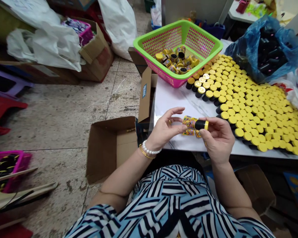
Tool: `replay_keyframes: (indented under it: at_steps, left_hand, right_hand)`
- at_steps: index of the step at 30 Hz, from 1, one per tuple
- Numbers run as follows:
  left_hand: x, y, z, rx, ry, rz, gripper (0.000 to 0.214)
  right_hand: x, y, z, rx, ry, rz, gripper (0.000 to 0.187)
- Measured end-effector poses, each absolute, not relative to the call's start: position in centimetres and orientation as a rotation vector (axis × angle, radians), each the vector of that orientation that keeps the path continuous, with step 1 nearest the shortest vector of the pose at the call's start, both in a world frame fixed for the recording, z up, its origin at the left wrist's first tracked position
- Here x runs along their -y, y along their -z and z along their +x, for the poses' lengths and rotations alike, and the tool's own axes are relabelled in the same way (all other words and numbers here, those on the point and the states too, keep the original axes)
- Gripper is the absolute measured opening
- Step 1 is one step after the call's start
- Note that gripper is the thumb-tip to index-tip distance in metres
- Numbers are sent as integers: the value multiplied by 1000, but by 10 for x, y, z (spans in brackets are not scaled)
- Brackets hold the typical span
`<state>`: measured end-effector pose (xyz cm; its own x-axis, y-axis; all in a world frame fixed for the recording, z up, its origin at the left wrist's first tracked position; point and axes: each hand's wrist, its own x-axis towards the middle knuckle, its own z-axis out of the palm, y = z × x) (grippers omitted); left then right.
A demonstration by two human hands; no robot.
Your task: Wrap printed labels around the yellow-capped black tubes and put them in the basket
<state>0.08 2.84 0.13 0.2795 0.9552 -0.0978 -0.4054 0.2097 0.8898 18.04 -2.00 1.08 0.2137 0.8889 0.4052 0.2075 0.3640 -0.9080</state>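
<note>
A small black bottle with a yellow cap lies sideways between my hands, a colourful printed yellow sleeve around its left part. My right hand grips the capped end between thumb and fingers. At the sleeved end, my left hand has its thumb and a finger against the sleeve, with the index finger raised apart. Below the bottle, more printed yellow sleeves lie on the white table, partly hidden. Many yellow-capped black bottles stand packed together to the right.
A green and pink basket holding sleeved bottles stands at the table's back left. Behind the bottle rows, a blue plastic bag holds black pieces. An open cardboard box sits left of the table, with further boxes and white sacks beyond.
</note>
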Motion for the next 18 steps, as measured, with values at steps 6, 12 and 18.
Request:
replay_keyframes:
  at_steps: [6,12,18]
  left_hand:
    - [-30,-2,1,-646,-999,975,43]
    - [-31,-3,0,-586,-971,1087,41]
    - [-34,-4,1,-559,-933,1123,36]
  right_hand:
    - [22,-12,187,1390,-676,-1100,32]
    - [25,-17,202,1577,-613,-1126,35]
    - [24,-16,214,1617,-614,-1106,38]
